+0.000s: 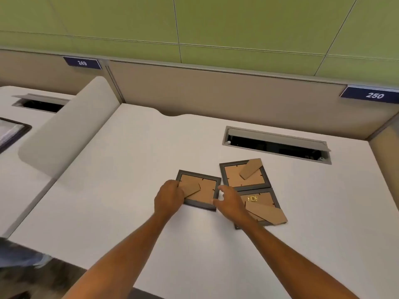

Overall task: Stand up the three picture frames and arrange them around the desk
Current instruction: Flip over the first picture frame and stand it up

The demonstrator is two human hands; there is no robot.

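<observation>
Three frames lie face down on the desk [129, 169]. The left hand [169, 196] grips the left frame [199, 189] by its left edge; the right hand [230, 201], fingers loosely curled, touches its right edge. The far frame [243, 175] and near frame [262, 205] lie just right.

Two bare forearms (no sleeves), no jewellery

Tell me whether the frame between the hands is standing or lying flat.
Lying flat, face down on the desk: the frame shows its cardboard back and prop upward.
</observation>
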